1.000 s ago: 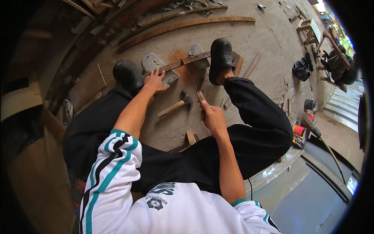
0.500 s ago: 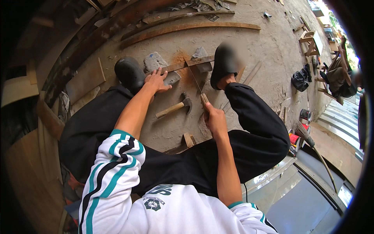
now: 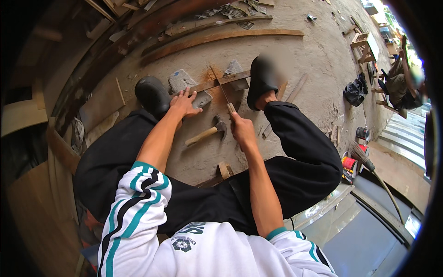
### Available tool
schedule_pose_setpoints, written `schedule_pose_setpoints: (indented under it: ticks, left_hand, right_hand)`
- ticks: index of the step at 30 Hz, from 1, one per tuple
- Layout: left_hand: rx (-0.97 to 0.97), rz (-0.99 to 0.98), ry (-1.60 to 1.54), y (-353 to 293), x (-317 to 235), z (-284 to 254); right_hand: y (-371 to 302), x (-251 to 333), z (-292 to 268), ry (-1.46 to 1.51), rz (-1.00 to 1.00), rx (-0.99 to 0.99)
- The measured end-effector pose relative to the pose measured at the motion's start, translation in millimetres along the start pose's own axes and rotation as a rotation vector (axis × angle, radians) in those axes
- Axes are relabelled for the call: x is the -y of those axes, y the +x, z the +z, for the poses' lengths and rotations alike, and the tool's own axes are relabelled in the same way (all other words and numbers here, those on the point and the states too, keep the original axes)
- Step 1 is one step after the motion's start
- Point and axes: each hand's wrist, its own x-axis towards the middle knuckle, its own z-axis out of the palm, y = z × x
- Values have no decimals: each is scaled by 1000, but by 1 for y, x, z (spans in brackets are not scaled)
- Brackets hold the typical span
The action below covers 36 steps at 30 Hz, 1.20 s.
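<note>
A narrow wooden strip point(image 3: 203, 86) lies across two grey concrete blocks, the left block point(image 3: 180, 80) and the right block point(image 3: 234, 69). My left hand point(image 3: 183, 105) rests on the strip's left part, fingers spread and stretched over it. My right hand point(image 3: 243, 129) is closed round the handle of a handsaw point(image 3: 221, 86). The saw's thin blade crosses the strip between the blocks, its tip past the far edge. Orange-brown sawdust point(image 3: 213, 74) covers the ground about the cut. A hammer point(image 3: 202, 135) with a wooden handle lies on the ground between my arms.
My dark clogs, left point(image 3: 152, 92) and right point(image 3: 263, 83), flank the blocks. Long boards point(image 3: 221, 39) lie beyond them. At the right are a black plastic bag point(image 3: 355, 90), paint cans point(image 3: 349, 165), a brush-ended stick point(image 3: 364, 157) and a seated person point(image 3: 400, 85).
My right hand has pushed the saw forward and slightly left, so more of the blade's tip shows beyond the strip. My left hand stays on the strip.
</note>
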Motion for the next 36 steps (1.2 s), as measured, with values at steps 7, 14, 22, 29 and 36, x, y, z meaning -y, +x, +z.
schedule_pose_setpoints:
  ticks: [7, 14, 22, 29, 36]
  left_hand:
    - [6, -25, -4, -4, 12, 2]
    - [37, -10, 2, 2, 1, -1]
    - [9, -40, -28, -4, 14, 5]
    - [3, 21, -30, -3, 5, 3]
    - [-14, -23, -33, -2, 7, 4]
  right_hand:
    - [-67, 18, -27, -26, 79, 93]
    - [13, 5, 2, -54, -17, 14]
    - [-76, -3, -31, -47, 77, 59]
    - [-8, -8, 5, -29, 7, 10]
    - [-53, -6, -19, -21, -18, 30]
